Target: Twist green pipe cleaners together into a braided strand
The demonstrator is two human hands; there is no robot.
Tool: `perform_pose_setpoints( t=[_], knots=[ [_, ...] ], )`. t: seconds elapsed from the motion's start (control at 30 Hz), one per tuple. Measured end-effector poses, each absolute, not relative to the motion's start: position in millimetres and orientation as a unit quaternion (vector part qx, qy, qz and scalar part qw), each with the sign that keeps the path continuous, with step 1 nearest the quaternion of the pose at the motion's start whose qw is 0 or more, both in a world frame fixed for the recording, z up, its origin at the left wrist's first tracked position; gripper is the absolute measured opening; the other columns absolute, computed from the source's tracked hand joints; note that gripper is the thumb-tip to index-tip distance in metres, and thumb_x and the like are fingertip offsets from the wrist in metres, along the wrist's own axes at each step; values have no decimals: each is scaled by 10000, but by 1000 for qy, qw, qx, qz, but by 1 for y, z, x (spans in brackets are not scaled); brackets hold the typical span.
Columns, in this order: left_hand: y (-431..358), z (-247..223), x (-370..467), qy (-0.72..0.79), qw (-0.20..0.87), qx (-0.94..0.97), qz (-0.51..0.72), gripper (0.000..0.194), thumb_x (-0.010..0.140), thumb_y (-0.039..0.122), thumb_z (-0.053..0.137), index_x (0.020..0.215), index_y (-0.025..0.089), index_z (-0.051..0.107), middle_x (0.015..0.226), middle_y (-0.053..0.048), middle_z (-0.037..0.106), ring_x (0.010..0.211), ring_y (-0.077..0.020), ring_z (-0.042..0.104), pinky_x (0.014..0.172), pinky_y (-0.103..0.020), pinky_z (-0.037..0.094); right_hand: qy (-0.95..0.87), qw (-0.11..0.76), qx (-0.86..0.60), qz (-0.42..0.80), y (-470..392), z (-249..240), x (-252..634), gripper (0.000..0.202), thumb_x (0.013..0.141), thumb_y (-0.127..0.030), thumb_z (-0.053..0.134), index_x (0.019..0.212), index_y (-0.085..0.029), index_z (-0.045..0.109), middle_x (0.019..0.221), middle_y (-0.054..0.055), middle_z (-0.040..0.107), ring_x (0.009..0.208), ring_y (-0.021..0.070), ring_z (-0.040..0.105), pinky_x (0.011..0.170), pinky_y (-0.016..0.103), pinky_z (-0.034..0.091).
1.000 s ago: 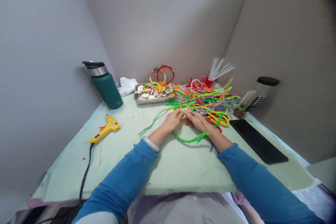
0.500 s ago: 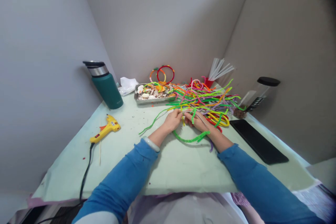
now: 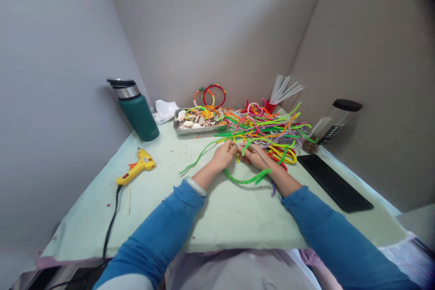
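Observation:
My left hand (image 3: 223,155) and my right hand (image 3: 255,156) meet over the middle of the table, fingers closed around a thin hoop. The hoop's near side is wrapped in green pipe cleaner (image 3: 243,181), while a bare whitish stretch (image 3: 261,154) shows by my right hand. A short green pipe cleaner end (image 3: 246,147) sticks up at my right fingertips. Beneath the hands a bit of yellow pipe cleaner (image 3: 237,157) shows. Just beyond lies a heap of coloured pipe cleaners (image 3: 268,124). My fingertips partly hide the hoop's far side.
A yellow glue gun (image 3: 137,167) with a black cord lies left, near a green bottle (image 3: 138,115). Behind are a metal tray (image 3: 200,131) of shells and two wrapped rings (image 3: 215,94). Right stand a red cup (image 3: 271,107) of white sticks, a clear bottle (image 3: 335,122) and a black phone-like slab (image 3: 335,183).
The short green pipe cleaner end at my right fingertips has tilted and shifted slightly left. My right fingers have moved a little; my left hand stays nearly still.

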State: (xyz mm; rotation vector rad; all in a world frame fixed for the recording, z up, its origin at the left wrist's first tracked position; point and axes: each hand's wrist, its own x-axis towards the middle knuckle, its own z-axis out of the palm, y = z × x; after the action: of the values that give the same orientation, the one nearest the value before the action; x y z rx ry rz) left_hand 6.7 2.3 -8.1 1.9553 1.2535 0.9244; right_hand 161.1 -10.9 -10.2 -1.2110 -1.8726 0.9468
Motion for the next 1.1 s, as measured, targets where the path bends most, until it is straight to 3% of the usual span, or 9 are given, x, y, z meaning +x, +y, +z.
perform_pose_setpoints(
  t=[0.33,0.6,1.1],
  knots=[
    [6,-12,6,465,310,751,353,175,821,263,376,759,174,514,660,17,528,646,-103,468,623,-216,369,-732,350,-463,356,-4,-19,165,382,819,-435,404,589,-150,512,549,9,532,471,94,444,468,221,338],
    [6,-10,5,469,314,752,341,200,816,292,375,697,173,483,632,18,505,626,-103,446,604,-213,353,-733,349,-465,354,-9,-12,163,375,823,-442,394,619,-154,523,489,-9,482,456,101,434,479,236,342],
    [7,-12,6,468,304,751,352,186,822,267,381,734,169,512,629,19,514,633,-101,468,599,-211,372,-730,345,-472,355,-12,-8,161,375,817,-431,401,596,-156,525,477,-7,480,451,101,429,469,238,328]
  ],
)
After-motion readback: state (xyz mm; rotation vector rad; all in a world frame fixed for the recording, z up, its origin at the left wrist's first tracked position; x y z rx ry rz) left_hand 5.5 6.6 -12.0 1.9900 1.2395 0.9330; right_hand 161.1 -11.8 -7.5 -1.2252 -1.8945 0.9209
